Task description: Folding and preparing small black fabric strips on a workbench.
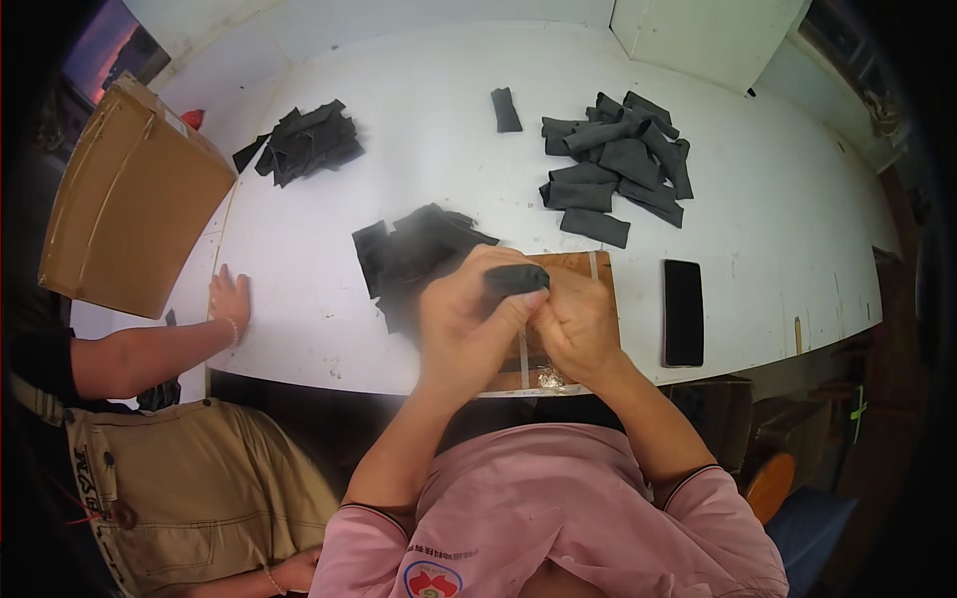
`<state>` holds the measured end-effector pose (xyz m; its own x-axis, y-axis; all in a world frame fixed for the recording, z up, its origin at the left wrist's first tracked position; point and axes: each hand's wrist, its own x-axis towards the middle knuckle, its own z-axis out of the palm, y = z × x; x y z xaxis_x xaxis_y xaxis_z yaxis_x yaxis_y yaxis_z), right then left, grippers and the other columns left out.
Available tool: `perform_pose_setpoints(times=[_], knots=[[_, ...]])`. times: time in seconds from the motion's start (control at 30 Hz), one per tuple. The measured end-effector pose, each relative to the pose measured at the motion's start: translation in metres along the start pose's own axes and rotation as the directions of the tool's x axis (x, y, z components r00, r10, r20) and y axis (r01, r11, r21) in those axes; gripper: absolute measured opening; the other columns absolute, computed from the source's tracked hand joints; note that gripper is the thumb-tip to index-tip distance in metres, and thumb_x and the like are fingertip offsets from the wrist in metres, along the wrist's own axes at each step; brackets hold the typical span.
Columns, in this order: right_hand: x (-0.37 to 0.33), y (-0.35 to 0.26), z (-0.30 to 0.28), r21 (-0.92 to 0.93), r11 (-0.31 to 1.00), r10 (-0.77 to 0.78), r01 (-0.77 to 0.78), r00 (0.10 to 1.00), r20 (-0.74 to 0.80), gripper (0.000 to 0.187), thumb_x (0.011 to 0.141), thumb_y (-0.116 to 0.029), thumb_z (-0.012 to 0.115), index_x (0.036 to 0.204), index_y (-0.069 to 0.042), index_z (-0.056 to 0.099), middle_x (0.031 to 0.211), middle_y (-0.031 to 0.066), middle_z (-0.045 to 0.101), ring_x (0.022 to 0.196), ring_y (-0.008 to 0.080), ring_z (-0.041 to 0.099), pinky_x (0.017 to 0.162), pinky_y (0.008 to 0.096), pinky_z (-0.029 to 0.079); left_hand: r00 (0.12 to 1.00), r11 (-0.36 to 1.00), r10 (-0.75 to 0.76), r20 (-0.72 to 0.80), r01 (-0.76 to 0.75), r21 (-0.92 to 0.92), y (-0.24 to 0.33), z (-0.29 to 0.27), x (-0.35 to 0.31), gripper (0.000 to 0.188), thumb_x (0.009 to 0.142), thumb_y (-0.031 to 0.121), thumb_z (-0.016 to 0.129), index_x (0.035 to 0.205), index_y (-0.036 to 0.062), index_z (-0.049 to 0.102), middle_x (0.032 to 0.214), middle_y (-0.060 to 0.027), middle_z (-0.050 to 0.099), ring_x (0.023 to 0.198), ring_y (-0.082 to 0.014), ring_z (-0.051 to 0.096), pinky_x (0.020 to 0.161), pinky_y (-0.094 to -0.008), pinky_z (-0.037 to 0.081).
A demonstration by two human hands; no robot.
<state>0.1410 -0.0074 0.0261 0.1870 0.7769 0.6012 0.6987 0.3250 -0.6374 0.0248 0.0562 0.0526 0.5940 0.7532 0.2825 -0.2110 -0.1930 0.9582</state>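
My left hand [457, 324] and my right hand [580, 324] meet over the near edge of the white table. Between them is a small dark grey fabric tube [515, 280]. The left thumb and fingers wrap round it, and the right fingers close on its right end. Below the hands lies a brown board [600, 344] with pale tape strips. Just beyond my left hand spreads a loose heap of black fabric pieces [424, 244]. Farther right is a pile of flattened dark grey fabric tubes [628, 159], and a single one [505, 111] lies apart to its left.
A black phone [683, 314] rests right of the board. Another black fabric heap [311, 143] sits at the far left, near a large cardboard box [135, 199]. A co-worker's hand [230, 299] leans on the table at left. A white box-like block [708, 40] stands at the back.
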Motion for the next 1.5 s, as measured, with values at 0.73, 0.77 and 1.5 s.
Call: perform_pose_setpoints(times=[0.73,0.77,1.5], knots=[[-0.013,0.015,0.017,0.091,0.996,-0.016,0.014,1.000,0.021,0.017,0.077,-0.018,0.055,0.071,-0.002,0.053,0.060,0.0110,0.053,0.056,0.0287,0.054,0.048,0.0373,0.041,0.999,0.992,-0.039,0.027,0.035,0.117,0.000,-0.003,-0.001,0.009,0.072,0.005,0.064,0.074,0.0001,0.056,0.064,-0.0013,0.055,0.061,-0.0051,0.047,0.057,-0.0194,0.039],[-0.013,0.013,0.017,0.062,0.998,-0.007,0.004,0.999,0.037,0.017,0.077,-0.018,0.056,0.071,-0.003,0.053,0.060,0.0108,0.053,0.055,0.0284,0.053,0.047,0.0370,0.041,0.999,0.995,-0.049,0.018,0.047,0.089,-0.001,-0.004,-0.002,0.009,0.072,0.006,0.064,0.074,0.0001,0.056,0.064,-0.0018,0.055,0.061,-0.0051,0.047,0.058,-0.0196,0.039],[0.020,-0.014,-0.020,-0.161,0.987,0.048,0.013,0.930,0.364,0.022,0.079,-0.018,0.055,0.070,0.001,0.051,0.064,0.0134,0.051,0.061,0.0313,0.052,0.055,0.0371,0.041,0.925,0.769,-0.029,-0.380,-0.222,-0.599,0.010,-0.009,-0.010,0.013,0.082,0.000,0.042,0.084,-0.0028,0.055,0.087,-0.0140,0.059,0.078,-0.0177,0.055,0.074,-0.0286,0.044]])
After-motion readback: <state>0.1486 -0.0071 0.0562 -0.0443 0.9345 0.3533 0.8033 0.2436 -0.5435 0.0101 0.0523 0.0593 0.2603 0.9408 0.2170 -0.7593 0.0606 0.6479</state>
